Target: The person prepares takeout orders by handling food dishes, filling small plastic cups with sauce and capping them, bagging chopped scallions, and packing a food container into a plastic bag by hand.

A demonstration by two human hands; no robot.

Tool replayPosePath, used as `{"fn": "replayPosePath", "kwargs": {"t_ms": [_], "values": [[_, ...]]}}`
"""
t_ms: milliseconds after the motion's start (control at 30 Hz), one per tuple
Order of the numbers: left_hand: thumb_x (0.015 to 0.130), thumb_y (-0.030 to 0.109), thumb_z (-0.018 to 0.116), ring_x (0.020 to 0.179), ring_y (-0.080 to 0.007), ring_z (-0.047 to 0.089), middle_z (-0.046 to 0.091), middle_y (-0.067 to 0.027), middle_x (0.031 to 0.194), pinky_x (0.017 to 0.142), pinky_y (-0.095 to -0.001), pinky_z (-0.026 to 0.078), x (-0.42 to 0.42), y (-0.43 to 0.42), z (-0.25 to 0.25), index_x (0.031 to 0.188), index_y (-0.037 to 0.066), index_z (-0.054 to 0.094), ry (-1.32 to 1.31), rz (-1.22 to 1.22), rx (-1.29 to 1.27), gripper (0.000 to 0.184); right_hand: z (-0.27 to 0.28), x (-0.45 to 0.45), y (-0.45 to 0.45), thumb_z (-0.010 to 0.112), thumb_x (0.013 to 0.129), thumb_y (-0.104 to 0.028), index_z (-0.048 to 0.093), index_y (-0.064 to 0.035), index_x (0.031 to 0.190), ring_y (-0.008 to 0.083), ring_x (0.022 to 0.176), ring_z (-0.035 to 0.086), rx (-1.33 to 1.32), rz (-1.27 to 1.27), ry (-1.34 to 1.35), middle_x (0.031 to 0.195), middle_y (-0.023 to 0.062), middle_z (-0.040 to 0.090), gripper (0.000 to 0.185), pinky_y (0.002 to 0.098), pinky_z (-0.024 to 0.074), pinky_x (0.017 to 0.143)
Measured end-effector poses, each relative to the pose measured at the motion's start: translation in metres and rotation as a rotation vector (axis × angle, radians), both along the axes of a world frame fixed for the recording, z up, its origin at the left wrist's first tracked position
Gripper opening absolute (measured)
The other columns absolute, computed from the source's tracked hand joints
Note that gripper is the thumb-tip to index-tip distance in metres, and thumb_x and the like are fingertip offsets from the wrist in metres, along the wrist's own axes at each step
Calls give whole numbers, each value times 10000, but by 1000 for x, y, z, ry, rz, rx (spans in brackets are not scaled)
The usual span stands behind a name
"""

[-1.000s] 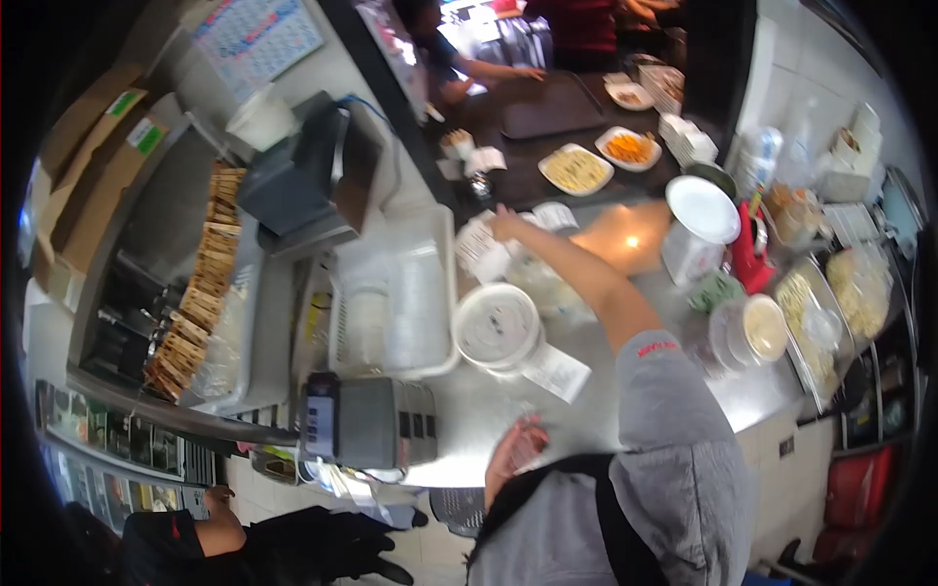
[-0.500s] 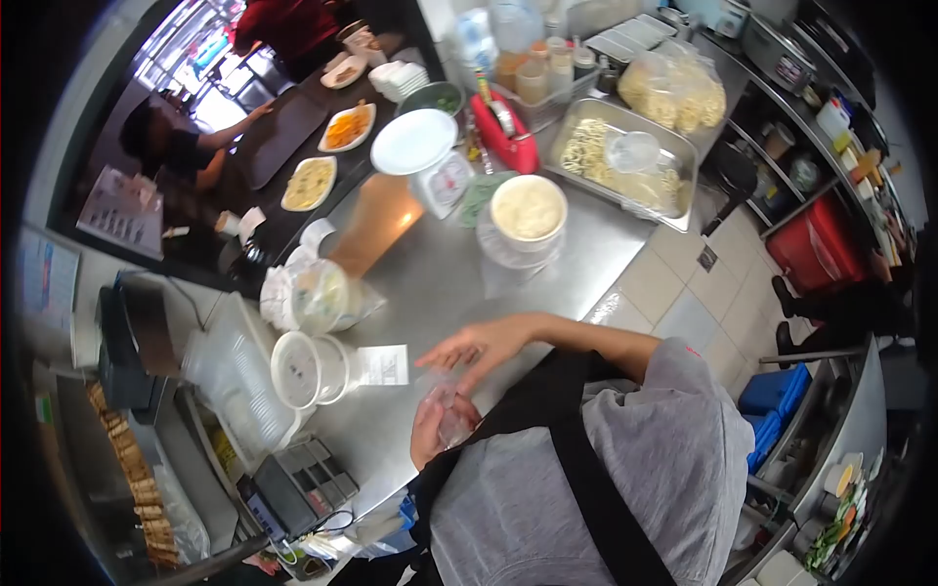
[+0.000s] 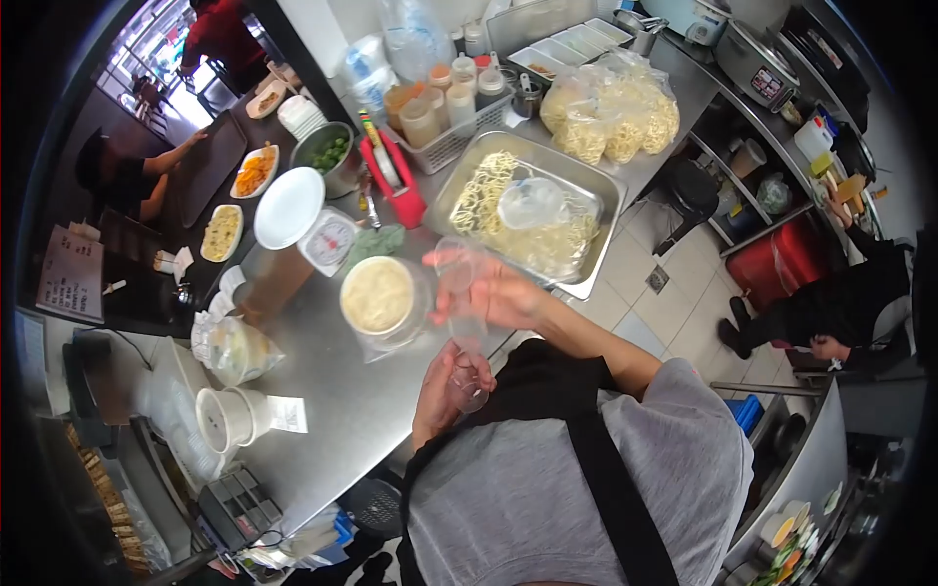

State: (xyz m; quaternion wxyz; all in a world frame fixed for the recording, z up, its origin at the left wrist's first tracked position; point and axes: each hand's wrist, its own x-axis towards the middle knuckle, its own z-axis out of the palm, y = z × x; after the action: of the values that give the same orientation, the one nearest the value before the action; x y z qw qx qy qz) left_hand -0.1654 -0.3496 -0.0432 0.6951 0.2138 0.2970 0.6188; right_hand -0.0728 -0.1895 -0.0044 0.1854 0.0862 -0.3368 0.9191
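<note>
My left hand (image 3: 440,398) is closed around a small clear plastic cup (image 3: 470,395), close to my apron at the table's edge. Above it, my right hand (image 3: 508,293) is smeared by motion. Its fingers grip a see-through plastic piece (image 3: 457,269), whose exact shape is blurred. Left of my right hand stands a round white tub (image 3: 378,296) filled with pale food, on crumpled clear plastic. Just beyond that hand is a metal tray (image 3: 608,210) with noodles (image 3: 484,186) and a clear plastic bowl (image 3: 532,203).
A kitchen scale (image 3: 332,241), red tape dispenser (image 3: 391,181) and white plate (image 3: 289,208) stand along the counter's far side. Bagged noodles (image 3: 611,107) lie behind the tray. White tubs (image 3: 227,418) and a receipt (image 3: 288,414) are at left. Another person (image 3: 831,303) stands at right.
The view has swung right, so the counter things sit further left. My right hand has risen away from my left hand and now carries a clear plastic piece near the tray.
</note>
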Motion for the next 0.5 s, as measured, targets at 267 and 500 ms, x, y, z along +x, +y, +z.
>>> {"fn": "replayPosePath", "kwargs": {"t_ms": [267, 500], "values": [[837, 170, 583, 1058, -167, 462, 489, -76, 1101, 938, -306, 323, 75, 45, -16, 1229, 40, 341, 262, -306, 136, 479, -3, 102, 90, 562, 848, -153, 338, -66, 1329, 92, 701, 528, 196, -278, -385, 903, 32, 569, 538, 243, 412, 602], [765, 52, 663, 780, -118, 533, 538, -40, 844, 676, -240, 444, 90, 48, -36, 1243, 86, 275, 712, -113, 14, 617, -44, 106, 101, 538, 784, 27, 481, -114, 1226, 214, 725, 571, 1262, -961, -821, 890, 134, 562, 468, 327, 453, 586]]}}
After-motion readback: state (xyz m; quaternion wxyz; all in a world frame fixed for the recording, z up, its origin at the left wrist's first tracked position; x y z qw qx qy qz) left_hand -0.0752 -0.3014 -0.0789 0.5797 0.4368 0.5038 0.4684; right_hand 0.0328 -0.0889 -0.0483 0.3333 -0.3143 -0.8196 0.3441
